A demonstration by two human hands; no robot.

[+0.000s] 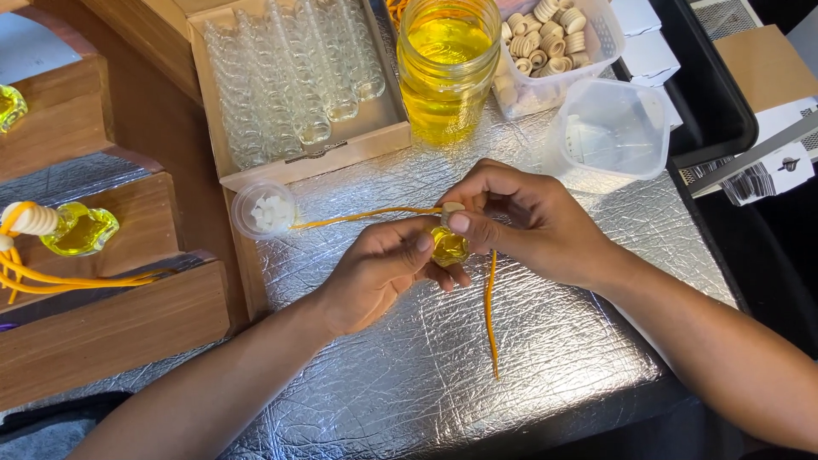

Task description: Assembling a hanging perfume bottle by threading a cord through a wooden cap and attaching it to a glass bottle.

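Observation:
My left hand (pixel 379 271) grips a small glass bottle (pixel 448 246) filled with yellow liquid, over the silver foil mat (pixel 409 375). My right hand (pixel 520 217) pinches the pale wooden cap (pixel 452 207) on top of the bottle. An orange cord (pixel 490 315) runs from the cap, one end lying leftward toward a small round dish, the other hanging down toward me.
A big jar of yellow liquid (pixel 446 64) stands behind. A wooden box of empty glass bottles (pixel 290 77) is back left; tubs of wooden caps (pixel 550 43) and an empty tub (pixel 609 132) back right. A small dish of white stoppers (pixel 264 209) sits left. A finished bottle (pixel 81 230) rests on wooden steps.

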